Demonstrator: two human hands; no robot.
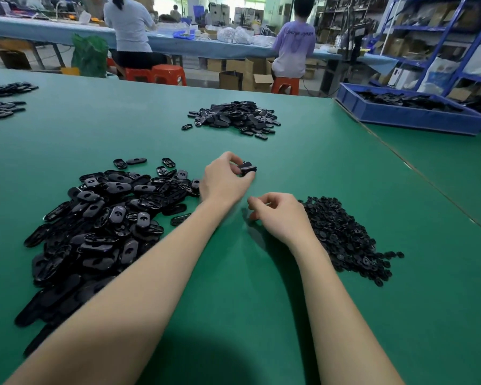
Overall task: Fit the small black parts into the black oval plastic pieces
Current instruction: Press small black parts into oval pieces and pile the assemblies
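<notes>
My left hand point(224, 180) is raised over the green table and grips a black oval plastic piece point(247, 168) between thumb and fingers. A large heap of black oval pieces point(106, 215) lies to its left. My right hand point(278, 215) is nearer to me, fingers curled, fingertips pinched together; whether a small part sits between them I cannot tell. Just right of that hand lies a pile of small black round parts point(345, 237). Farther back in the middle of the table is another heap of oval pieces point(233, 118).
A blue tray point(406, 116) holding black parts stands at the back right on the adjoining table. More black pieces point(3, 100) lie at the far left. Beyond the table, people sit on orange stools at a long bench, with shelving at right.
</notes>
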